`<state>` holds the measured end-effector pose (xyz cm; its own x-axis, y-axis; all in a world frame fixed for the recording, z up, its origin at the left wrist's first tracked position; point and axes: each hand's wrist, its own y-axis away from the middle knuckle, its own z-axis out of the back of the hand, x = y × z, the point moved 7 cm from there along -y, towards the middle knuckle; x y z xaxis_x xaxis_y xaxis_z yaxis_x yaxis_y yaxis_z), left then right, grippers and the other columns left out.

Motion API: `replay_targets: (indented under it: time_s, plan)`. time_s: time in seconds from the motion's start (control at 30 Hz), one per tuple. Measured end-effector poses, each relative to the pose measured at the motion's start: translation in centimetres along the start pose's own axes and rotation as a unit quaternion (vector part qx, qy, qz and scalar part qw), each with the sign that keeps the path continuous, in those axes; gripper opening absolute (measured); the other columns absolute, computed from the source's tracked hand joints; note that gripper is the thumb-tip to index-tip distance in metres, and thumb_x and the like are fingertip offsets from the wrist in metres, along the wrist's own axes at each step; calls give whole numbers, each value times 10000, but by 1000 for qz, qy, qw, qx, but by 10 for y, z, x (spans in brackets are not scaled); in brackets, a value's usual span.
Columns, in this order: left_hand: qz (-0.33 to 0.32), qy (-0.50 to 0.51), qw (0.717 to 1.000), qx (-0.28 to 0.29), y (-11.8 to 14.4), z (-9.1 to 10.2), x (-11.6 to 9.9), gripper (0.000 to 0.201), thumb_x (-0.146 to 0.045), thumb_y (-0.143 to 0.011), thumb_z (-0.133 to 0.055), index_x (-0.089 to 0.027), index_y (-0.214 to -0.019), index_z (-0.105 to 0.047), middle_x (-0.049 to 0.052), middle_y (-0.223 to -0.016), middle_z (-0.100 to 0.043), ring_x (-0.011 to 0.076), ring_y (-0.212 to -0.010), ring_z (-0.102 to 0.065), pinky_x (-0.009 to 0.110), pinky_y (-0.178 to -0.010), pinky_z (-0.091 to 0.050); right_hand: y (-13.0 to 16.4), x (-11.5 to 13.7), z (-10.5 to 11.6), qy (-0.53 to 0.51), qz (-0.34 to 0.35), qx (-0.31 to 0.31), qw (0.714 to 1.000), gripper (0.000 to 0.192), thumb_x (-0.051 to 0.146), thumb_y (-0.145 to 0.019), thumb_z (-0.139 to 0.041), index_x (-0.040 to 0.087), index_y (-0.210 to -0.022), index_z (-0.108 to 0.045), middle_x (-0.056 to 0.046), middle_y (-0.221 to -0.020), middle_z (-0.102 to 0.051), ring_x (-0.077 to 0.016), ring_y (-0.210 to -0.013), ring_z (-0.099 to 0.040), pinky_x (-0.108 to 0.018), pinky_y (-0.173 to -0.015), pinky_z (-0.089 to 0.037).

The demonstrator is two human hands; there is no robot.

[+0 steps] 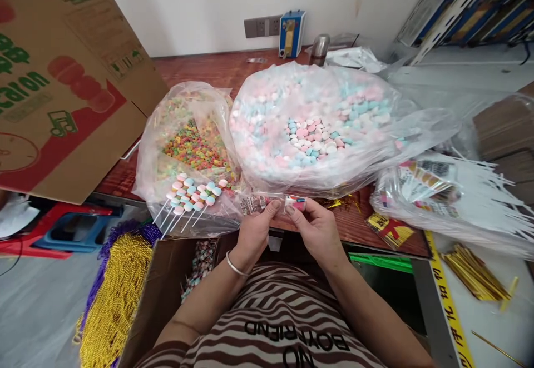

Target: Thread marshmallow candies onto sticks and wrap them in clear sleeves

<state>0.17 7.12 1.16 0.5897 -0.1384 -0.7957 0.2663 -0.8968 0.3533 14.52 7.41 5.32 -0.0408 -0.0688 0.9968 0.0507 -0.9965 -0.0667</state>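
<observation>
At the table's front edge, my left hand (255, 235) and my right hand (319, 233) pinch a small clear printed plastic bag (252, 204) between thumbs and fingers, stretched flat between them. Beyond my hands, a big clear bag (267, 151) lies open around pink, white and blue pastel candies (311, 136). To its left is another open bag (150, 145) of small colourful candies (196, 145). Several candy skewers (192, 195) on white sticks rest on that bag's front, left of my left hand.
A large cardboard box (83, 95) leans at the left. At right lie a bag of white sticks (471, 190), a yellow-and-red packet (390, 230) and gold twist ties (475, 273). An open carton (164, 279) with wrapped sweets sits below the table; yellow bead strands (119, 301) hang beside it.
</observation>
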Motion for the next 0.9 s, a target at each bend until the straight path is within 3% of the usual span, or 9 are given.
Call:
replay_targets:
  time_s: [0.13,0.23,0.4,0.5,0.57,0.67,0.8,0.9]
  plan:
    - [-33,-26,999,23,-3,-4,-1,349,-347,-612,-928,-164,-711,-648,-32,-648,-634,107,-664,-601,224,-685,-482,-6,-5,-2,-6,-25,14,1000,487,616,-869,-642,211,-624,-527,40,-579,-453,-124,-569,-399,-253,-543,-358]
    - [-28,-42,997,61,-5,-8,2,407,-439,-632,-906,-160,-627,-610,-58,-560,-556,66,-532,-472,204,-560,-402,-9,-3,-1,-30,-33,9,999,438,617,-847,-660,216,-699,-563,29,-630,-523,-133,-590,-453,-253,-561,-392]
    - [-2,23,997,78,-9,-11,2,360,-367,-638,-921,-163,-720,-636,-59,-645,-587,68,-609,-544,194,-621,-453,-9,5,4,42,3,-4,999,398,511,-886,-662,220,-656,-519,34,-621,-487,-133,-603,-435,-257,-567,-377]
    - [44,99,992,64,-14,-9,5,376,-295,-629,-935,-173,-777,-611,-80,-653,-565,49,-574,-531,167,-552,-433,-8,8,7,48,15,-10,999,388,534,-886,-667,226,-680,-552,35,-609,-488,-137,-585,-457,-267,-564,-409]
    - [81,127,988,45,-16,-5,10,390,-315,-647,-929,-171,-788,-595,-84,-646,-558,35,-525,-492,155,-489,-391,-5,13,12,33,38,-34,998,302,533,-903,-655,234,-864,-640,6,-722,-587,-164,-662,-554,-292,-621,-487]
    - [108,149,982,38,-19,-2,16,402,-362,-670,-917,-166,-814,-597,-71,-668,-587,36,-519,-499,161,-492,-405,3,28,16,72,130,-63,987,293,452,-937,-645,257,-1155,-644,-66,-1015,-650,-213,-869,-639,-366,-780,-557]
    - [107,143,983,36,-20,-1,18,392,-410,-694,-893,-168,-816,-612,-50,-698,-621,51,-544,-528,178,-539,-450,19,47,2,187,255,-34,948,269,353,-946,-640,287,-1206,-654,-114,-1220,-620,-283,-1137,-619,-482,-994,-525]
    - [87,112,990,25,-17,-1,14,322,-414,-749,-848,-188,-866,-649,-11,-815,-690,100,-688,-629,217,-671,-519,19,45,-12,236,261,7,936,265,352,-952,-631,280,-1205,-664,-130,-1280,-611,-290,-1171,-622,-483,-989,-540]
